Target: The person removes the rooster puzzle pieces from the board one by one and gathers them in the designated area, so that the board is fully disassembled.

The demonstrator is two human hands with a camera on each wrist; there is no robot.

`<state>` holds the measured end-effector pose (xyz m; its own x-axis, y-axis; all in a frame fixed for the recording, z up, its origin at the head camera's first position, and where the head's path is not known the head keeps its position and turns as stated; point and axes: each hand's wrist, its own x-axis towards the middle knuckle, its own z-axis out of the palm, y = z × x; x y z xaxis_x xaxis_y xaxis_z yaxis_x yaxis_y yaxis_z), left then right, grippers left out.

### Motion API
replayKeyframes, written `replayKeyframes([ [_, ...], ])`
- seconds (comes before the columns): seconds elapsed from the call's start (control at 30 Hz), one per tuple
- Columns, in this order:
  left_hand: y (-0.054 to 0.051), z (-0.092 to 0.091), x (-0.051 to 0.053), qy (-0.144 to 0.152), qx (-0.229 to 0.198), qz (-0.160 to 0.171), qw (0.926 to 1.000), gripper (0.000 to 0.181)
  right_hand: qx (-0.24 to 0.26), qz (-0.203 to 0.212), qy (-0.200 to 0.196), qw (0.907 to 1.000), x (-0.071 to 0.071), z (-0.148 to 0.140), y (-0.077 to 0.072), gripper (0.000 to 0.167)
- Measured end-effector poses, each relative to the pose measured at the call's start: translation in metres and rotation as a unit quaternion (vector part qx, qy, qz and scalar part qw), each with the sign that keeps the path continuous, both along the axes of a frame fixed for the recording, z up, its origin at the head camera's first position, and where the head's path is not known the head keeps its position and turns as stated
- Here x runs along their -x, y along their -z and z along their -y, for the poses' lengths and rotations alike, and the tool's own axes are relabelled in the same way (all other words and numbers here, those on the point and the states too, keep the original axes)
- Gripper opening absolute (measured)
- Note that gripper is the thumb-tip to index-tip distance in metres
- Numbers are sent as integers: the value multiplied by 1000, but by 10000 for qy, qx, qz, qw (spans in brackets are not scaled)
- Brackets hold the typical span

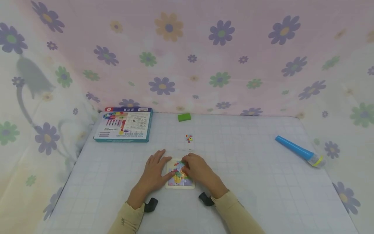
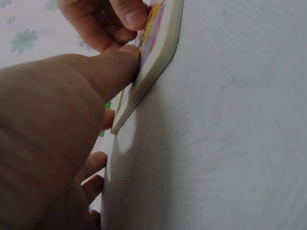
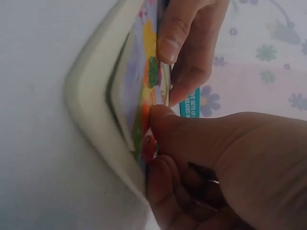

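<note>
A small jigsaw puzzle in a pale tray (image 1: 180, 187) lies flat on the table, with most of its colourful pieces in place. My left hand (image 1: 153, 174) is spread along the tray's left side; its thumb (image 2: 117, 67) presses on the pieces while the other fingers rest near the far left corner. Over the tray's right side, my right hand (image 1: 200, 169) pinches a red and green puzzle piece (image 3: 150, 145) between thumb and curled forefinger, at the puzzle's surface. That hand partly hides the upper right of the picture. One loose puzzle piece (image 1: 189, 138) lies beyond the tray.
A flat cardboard box (image 1: 124, 126) lies at the back left. Near the back edge sits a green block (image 1: 184, 117). A blue toy microphone (image 1: 299, 151) lies at the right. Dark wrist mounts (image 1: 151, 205) show by both sleeves, and a flowered cloth (image 1: 187, 65) hangs behind the table.
</note>
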<state>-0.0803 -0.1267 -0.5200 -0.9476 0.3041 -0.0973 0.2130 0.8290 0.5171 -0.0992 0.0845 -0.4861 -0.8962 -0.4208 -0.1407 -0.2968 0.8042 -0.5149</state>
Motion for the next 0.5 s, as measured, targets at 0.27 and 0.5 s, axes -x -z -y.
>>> replayKeyframes([
  [0.27,2,1,0,0,2,-5,10000,63,-185,274,-83,9994,4,3,0,29],
  [0.5,1,1,1,2,-54,-19,10000,63,-34,452,-1,9990,5,3,1,29],
])
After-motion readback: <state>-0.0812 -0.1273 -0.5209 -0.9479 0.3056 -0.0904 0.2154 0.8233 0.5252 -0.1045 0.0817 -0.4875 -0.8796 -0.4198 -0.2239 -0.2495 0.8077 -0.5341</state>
